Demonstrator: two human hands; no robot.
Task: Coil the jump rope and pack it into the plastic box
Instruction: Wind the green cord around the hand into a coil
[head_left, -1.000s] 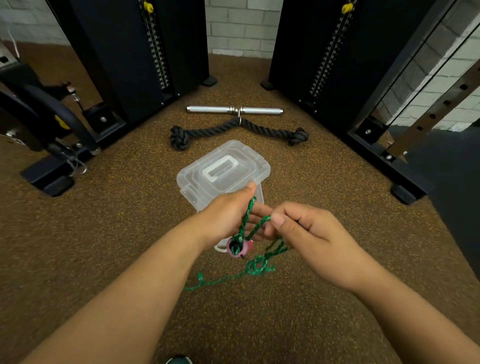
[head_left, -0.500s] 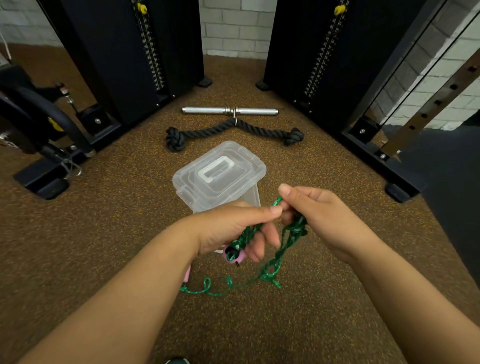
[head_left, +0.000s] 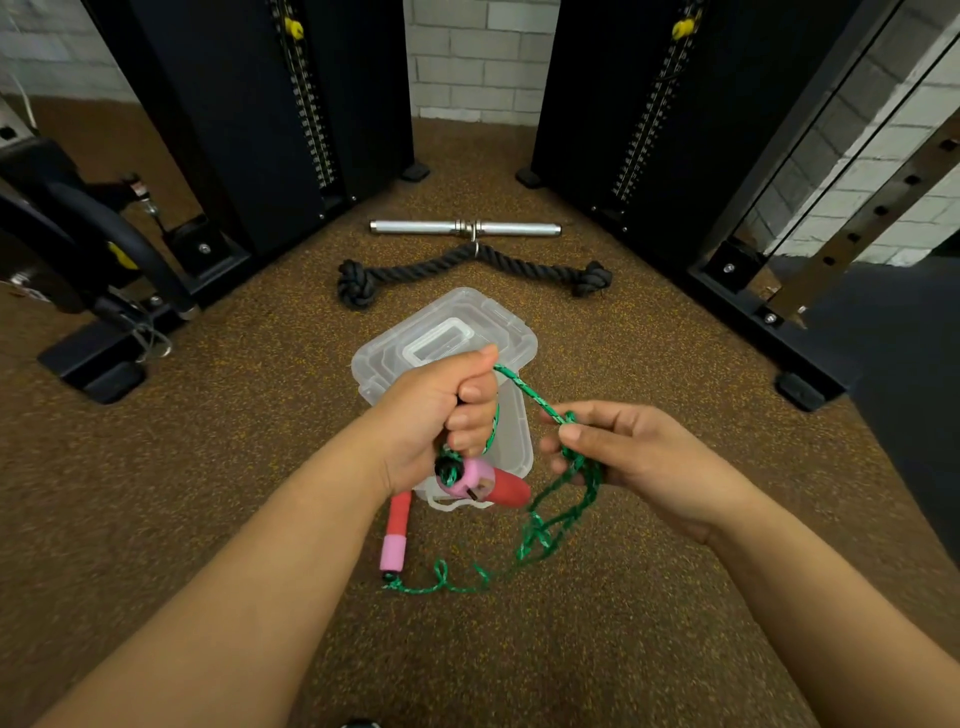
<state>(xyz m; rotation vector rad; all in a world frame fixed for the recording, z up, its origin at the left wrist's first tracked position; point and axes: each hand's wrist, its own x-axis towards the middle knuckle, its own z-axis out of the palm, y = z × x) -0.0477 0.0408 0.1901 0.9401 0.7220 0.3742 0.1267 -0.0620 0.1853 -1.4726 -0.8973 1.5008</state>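
Two tall black weight machines stand at the back, the left machine (head_left: 249, 104) and the right machine (head_left: 649, 93), with a white brick wall (head_left: 467, 57) between them. Each one has a yellow pin near the top of its weight stack. Another black machine frame (head_left: 78, 270) is at the far left. The floor (head_left: 208, 467) is brown speckled rubber.

On the floor between the machines lies a chrome bar (head_left: 465, 228), crosswise to the view, and just in front of it a black triceps rope (head_left: 472, 267) with a knot at each end; a small ring joins it to the bar.

Nearer to the person stands the clear plastic box (head_left: 511, 441), with its lid (head_left: 452, 332) resting tilted over the far end. The hands cover part of the box.

The left hand (head_left: 441, 415) is clenched around a bundle of the green jump rope (head_left: 545, 525), with the first handle (head_left: 483, 483), pink and red, hanging just below the fist and pointing to the right. The right hand (head_left: 623, 457) pinches the cord between thumb and forefinger, and several loops hang down from it. The cord runs from the left fist across to the right fingers. The rest of the cord lies loose on the floor and ends at the second handle (head_left: 395, 535), which lies with its long axis toward the person, pink end nearest.

No writing can be read.
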